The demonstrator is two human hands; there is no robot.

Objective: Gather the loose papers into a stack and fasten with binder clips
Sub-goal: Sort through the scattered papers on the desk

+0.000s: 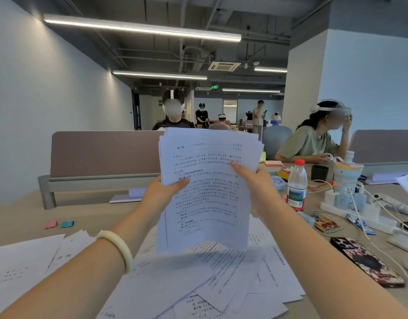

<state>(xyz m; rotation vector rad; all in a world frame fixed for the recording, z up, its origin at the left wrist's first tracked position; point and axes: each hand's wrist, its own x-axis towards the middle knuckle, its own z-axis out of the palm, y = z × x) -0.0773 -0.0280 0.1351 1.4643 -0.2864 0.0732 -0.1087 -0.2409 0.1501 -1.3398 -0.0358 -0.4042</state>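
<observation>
1. A wooden desk [21,217] is spread with loose papers [198,279], scattered flat across its near part.
2. A stack of papers [207,192] is held upright above the loose sheets, its lower edge just over them and its top edges fanned unevenly.
3. The stack's left edge is pinched by the left hand [161,192], thumb across the printed face; a pale bangle [118,247] is worn on that wrist.
4. The right edge is clasped by the right hand [256,183], thumb on the front.
5. Two binder clips, pink [50,224] and teal [67,224], are seen side by side on the desk, well left of the stack.
</observation>
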